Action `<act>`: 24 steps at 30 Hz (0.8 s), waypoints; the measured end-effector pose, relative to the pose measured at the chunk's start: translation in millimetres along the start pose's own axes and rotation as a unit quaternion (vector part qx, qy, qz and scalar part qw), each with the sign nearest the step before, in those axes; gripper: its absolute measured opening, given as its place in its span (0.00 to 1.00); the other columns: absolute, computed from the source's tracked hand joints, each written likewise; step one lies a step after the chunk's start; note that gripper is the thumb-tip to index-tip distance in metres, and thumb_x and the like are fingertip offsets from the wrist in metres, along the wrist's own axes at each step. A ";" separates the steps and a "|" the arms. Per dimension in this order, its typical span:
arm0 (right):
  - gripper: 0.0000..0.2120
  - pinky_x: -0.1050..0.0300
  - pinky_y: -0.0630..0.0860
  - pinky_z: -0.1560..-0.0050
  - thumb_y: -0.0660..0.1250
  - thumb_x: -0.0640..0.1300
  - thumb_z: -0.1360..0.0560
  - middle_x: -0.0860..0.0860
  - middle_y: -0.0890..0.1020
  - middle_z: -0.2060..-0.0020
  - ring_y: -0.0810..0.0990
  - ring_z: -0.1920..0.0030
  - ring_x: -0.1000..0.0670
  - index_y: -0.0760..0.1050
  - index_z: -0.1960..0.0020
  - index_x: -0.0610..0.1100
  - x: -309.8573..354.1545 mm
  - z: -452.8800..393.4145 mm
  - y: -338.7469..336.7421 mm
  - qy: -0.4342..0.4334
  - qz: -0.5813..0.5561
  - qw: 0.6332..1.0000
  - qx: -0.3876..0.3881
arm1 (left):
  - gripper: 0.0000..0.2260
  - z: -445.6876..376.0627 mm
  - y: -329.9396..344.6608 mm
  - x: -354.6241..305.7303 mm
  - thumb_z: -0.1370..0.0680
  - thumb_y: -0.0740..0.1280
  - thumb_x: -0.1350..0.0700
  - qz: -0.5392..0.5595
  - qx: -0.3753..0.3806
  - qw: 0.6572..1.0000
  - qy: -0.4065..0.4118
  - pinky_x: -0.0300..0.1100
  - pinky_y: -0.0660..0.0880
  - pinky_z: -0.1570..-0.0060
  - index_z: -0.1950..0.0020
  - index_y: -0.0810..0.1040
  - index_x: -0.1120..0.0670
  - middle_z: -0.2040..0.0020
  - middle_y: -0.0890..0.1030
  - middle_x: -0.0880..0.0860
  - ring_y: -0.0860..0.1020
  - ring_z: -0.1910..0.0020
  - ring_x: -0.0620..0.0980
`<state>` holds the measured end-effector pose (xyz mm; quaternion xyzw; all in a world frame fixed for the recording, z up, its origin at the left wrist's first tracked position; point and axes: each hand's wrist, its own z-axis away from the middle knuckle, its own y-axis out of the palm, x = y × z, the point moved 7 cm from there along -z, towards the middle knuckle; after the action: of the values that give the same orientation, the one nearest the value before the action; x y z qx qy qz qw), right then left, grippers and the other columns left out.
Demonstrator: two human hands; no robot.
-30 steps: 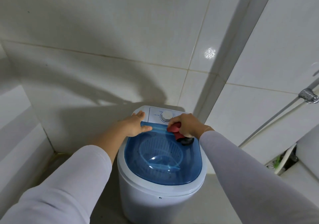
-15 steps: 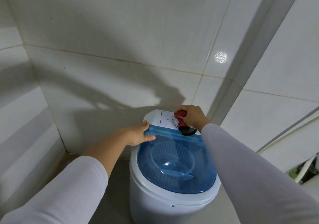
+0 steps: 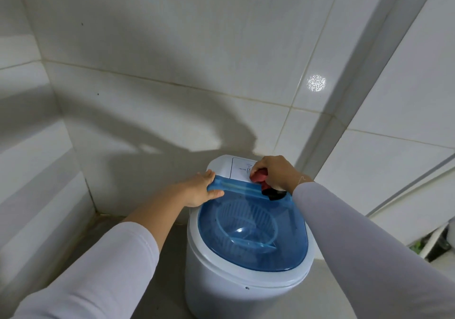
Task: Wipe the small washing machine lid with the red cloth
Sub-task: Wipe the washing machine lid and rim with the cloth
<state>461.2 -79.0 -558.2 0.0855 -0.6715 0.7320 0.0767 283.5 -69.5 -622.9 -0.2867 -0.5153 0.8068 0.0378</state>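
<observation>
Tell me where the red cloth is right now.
In the head view, the red cloth is bunched in the right hand, pressed on the white control panel at the back of the washing machine, just behind the blue lid.

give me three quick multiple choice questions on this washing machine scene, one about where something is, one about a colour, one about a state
1. Where is the left hand?
A. on the back left edge of the lid
B. on the wall tiles
C. on the floor

2. What colour is the lid?
A. opaque black
B. see-through blue
C. yellow

3. What state is the red cloth in?
A. spread flat over the lid
B. hanging from the wall
C. bunched up in the right hand

Answers:
1. A, its fingers and thumb grip the lid's rear strip on the left.
2. B, the ribbed tub shows through the blue plastic.
3. C, the fingers close round the crumpled cloth by the white control panel, at the lid's back right.
</observation>
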 end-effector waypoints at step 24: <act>0.23 0.47 0.62 0.29 0.60 0.41 0.26 0.51 0.66 0.28 0.62 0.28 0.45 0.68 0.32 0.54 102.8 7.1 39.4 -0.103 0.073 0.991 0.035 | 0.45 73.9 27.0 21.2 0.26 0.67 0.41 -0.016 0.017 0.999 -0.028 0.50 0.49 0.24 0.22 0.40 0.53 0.20 0.44 0.52 0.42 0.22 0.51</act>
<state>352.3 -89.8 -572.4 0.1139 -0.6543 0.7460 -0.0496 235.0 -134.3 -632.4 -0.2549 -0.5069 0.8224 0.0412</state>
